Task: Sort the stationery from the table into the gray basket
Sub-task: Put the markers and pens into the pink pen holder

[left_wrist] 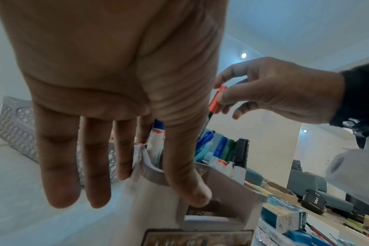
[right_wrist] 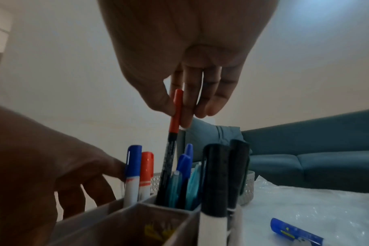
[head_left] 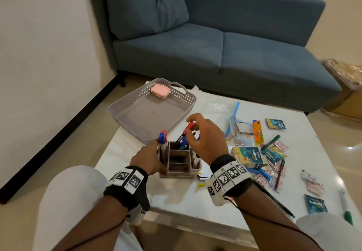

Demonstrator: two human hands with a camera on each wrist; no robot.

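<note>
A grey pen organizer (head_left: 182, 169) stands near the table's front edge with several markers and pens upright in it. My left hand (head_left: 150, 158) grips its left side, fingers along the outer wall (left_wrist: 59, 166) and thumb (left_wrist: 185, 183) on the front. My right hand (head_left: 193, 129) is above it and pinches the red cap of a black pen (head_left: 188, 127) between thumb and fingers (right_wrist: 185, 108). The pen's lower end is down in the back compartment (right_wrist: 169, 191). The gray basket (head_left: 125, 105) sits just behind, holding only a pink eraser-like block (head_left: 159, 91).
To the right lie medicine boxes (head_left: 247, 156), sachets, a green marker (head_left: 271, 142), a red-and-black pen (head_left: 279, 174), a blue stapler (head_left: 261, 172) and a long black pen (head_left: 278, 204). A blue sofa (head_left: 215, 50) stands behind the white table (head_left: 186, 201).
</note>
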